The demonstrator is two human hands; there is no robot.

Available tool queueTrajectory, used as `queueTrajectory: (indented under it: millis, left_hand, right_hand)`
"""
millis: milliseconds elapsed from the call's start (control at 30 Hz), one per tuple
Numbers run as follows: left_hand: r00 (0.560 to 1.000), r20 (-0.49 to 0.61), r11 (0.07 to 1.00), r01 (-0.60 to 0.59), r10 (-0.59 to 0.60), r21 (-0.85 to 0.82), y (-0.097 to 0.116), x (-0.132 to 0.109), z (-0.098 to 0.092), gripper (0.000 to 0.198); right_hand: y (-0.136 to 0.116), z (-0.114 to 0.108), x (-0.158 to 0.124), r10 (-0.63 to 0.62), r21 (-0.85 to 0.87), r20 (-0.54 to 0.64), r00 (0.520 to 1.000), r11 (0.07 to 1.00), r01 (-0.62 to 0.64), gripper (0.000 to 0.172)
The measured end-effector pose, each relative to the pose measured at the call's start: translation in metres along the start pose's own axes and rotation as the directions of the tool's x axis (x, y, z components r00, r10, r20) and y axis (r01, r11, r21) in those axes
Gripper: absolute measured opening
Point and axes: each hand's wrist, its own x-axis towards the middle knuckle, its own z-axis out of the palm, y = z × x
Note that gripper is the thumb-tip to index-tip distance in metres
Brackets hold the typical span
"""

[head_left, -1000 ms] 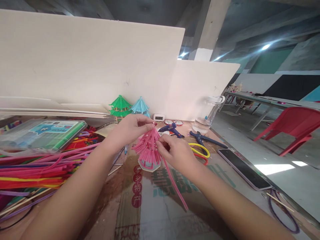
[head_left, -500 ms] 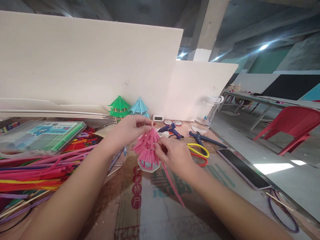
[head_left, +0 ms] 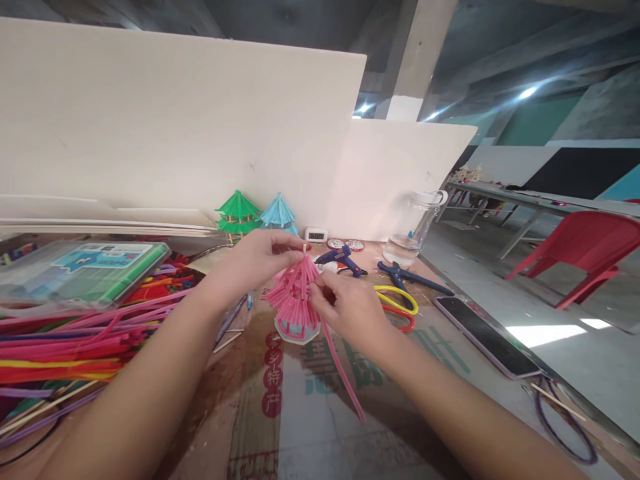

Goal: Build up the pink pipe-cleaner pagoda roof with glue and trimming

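Observation:
A small pink pavilion model (head_left: 295, 301) made of pipe cleaners stands on the cardboard-covered table (head_left: 320, 413). My left hand (head_left: 255, 259) pinches the thin stick at its peak. My right hand (head_left: 345, 308) is closed on a long pink pipe cleaner (head_left: 344, 373) against the model's roof; the free end trails down toward me. A green model (head_left: 238, 213) and a blue model (head_left: 279, 213) of the same shape stand by the white board behind.
A heap of coloured pipe cleaners (head_left: 75, 340) and a plastic case (head_left: 85, 267) lie at left. A blue glue gun (head_left: 344, 260), blue pliers (head_left: 410, 275), yellow and red scissors (head_left: 397, 303), a phone (head_left: 483, 337) and a glass jar (head_left: 415, 230) are at right. A red chair (head_left: 590, 250) stands beyond.
My right hand has shifted slightly left and in toward the roof, drawing the trailing pipe cleaner with it. The left hand keeps its pinch at the peak.

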Motion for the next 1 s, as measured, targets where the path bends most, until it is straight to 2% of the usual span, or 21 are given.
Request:
queueTrajectory:
  millis: [300, 400, 533, 667, 767, 867, 1000]
  left_hand:
    - [1.0, 0.006, 1.0, -0.004, 0.004, -0.002, -0.002, 0.001, 0.001, 0.021]
    - [1.0, -0.012, 1.0, -0.009, 0.009, 0.01, -0.002, 0.001, 0.001, 0.023]
    - [1.0, -0.004, 1.0, 0.004, -0.004, 0.01, -0.001, 0.001, 0.001, 0.025]
    - [0.999, 0.035, 1.0, 0.002, -0.002, 0.014, -0.001, 0.001, 0.0, 0.025]
    - [0.999, 0.045, 1.0, 0.001, -0.001, 0.01, -0.001, 0.0, -0.001, 0.024]
    - [0.998, 0.056, 1.0, -0.004, 0.004, 0.007, -0.001, 0.0, -0.003, 0.025]
    - [0.999, 0.044, 1.0, 0.01, -0.01, -0.001, -0.001, 0.0, -0.003, 0.029]
  right_hand:
    - [-0.004, -0.002, 0.001, 0.027, 0.034, 0.027, 0.999, 0.999, -0.028, 0.022]
    - [0.001, -0.017, 0.007, 0.102, 0.053, 0.074, 0.992, 0.993, -0.106, 0.022]
    - [0.023, -0.034, 0.016, 0.232, 0.02, 0.129, 0.964, 0.971, -0.237, 0.025]
    - [0.043, -0.02, 0.019, 0.315, -0.166, 0.307, 0.898, 0.947, -0.275, 0.031]
    - [0.049, -0.002, 0.016, 0.349, -0.228, 0.366, 0.863, 0.933, -0.28, 0.028]
    - [0.055, 0.004, 0.015, 0.355, -0.228, 0.37, 0.858, 0.931, -0.286, 0.027]
    - [0.077, -0.004, 0.017, 0.42, -0.236, 0.265, 0.868, 0.901, -0.364, 0.029]
